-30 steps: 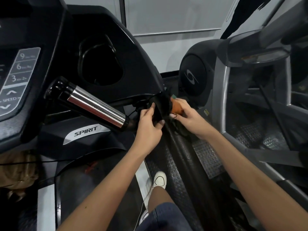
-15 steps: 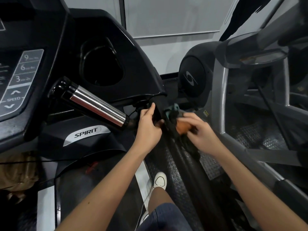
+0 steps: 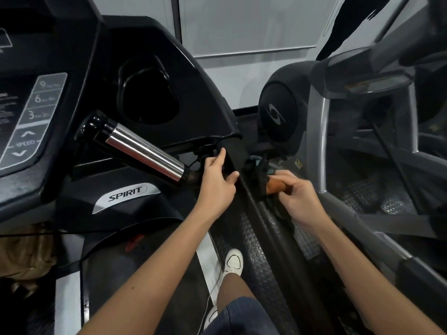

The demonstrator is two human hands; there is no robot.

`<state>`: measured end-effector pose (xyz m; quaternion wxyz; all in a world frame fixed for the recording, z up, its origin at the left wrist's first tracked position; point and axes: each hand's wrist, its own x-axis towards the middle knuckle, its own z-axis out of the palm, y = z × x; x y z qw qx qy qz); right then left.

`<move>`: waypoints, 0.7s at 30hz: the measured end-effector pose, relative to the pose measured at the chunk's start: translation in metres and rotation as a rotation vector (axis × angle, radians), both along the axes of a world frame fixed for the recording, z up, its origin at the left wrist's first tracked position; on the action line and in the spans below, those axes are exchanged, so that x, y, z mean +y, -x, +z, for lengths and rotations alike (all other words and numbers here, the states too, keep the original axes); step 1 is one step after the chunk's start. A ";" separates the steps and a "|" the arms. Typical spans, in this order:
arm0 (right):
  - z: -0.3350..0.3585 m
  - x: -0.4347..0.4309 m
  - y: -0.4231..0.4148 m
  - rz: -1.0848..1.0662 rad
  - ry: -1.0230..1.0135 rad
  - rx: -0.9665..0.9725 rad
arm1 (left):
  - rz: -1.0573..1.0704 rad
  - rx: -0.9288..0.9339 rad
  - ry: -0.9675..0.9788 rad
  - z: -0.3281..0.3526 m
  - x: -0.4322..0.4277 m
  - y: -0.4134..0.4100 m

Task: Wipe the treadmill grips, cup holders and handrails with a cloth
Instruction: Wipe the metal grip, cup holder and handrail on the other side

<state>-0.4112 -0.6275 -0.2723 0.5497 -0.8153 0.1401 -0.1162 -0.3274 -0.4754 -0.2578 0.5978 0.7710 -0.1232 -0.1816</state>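
Observation:
A black handrail (image 3: 263, 221) runs from under the treadmill console down toward me. My left hand (image 3: 217, 182) grips its upper end just below the console edge. My right hand (image 3: 298, 198) is closed on a bunched cloth (image 3: 268, 181), dark with orange and teal patches, pressed against the right side of the rail a little lower down. A chrome grip (image 3: 142, 151) with a black cap juts out left of my left hand. The black cup holder (image 3: 147, 95) sits above it in the console.
The speed keypad (image 3: 33, 117) is at the far left, and a SPIRIT badge (image 3: 127, 195) sits below the chrome grip. A grey neighbouring machine (image 3: 319, 141) stands close on the right. My white shoe (image 3: 233, 262) rests on the deck's side rail below.
My right hand has slid the cloth down and to the right along the handrail, away from the console. The left hand has stayed on the rail's upper end.

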 end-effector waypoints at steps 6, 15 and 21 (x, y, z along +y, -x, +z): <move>0.025 0.015 -0.056 0.103 0.119 0.004 | 0.003 -0.077 -0.044 0.000 0.001 -0.001; 0.010 0.010 -0.055 -0.091 -0.445 0.198 | -0.011 0.000 -0.019 0.000 0.000 0.000; 0.028 0.018 -0.052 0.003 0.117 0.071 | 0.011 -0.090 -0.072 0.001 0.000 0.005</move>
